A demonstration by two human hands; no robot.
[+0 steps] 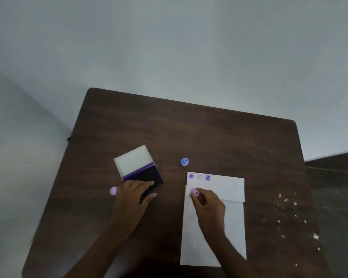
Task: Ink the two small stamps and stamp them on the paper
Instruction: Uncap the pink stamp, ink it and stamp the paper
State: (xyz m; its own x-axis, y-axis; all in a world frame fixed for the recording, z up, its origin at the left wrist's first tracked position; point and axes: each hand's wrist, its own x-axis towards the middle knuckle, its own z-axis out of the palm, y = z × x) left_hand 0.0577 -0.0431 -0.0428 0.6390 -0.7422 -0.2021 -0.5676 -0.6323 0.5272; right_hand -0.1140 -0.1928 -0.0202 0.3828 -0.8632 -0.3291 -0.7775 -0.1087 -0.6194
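the right hand (208,204) pinches a small pink round-topped stamp (194,192) in its fingertips, pressed low on the left edge of the white folded sheet of paper (229,189), below a row of three purple round prints (200,177) near the top edge. the left hand (134,194) lies flat, fingers spread, holding nothing but steadying the open black ink pad with its white lid (138,167) on the dark brown wooden table (189,129). a small blue stamp (184,161) stands apart between pad and paper (another pink knob (113,191) peeks out beside the left hand). for a clean mark, press straight down, don't rock, then lift vertically so the ink doesn't smear.
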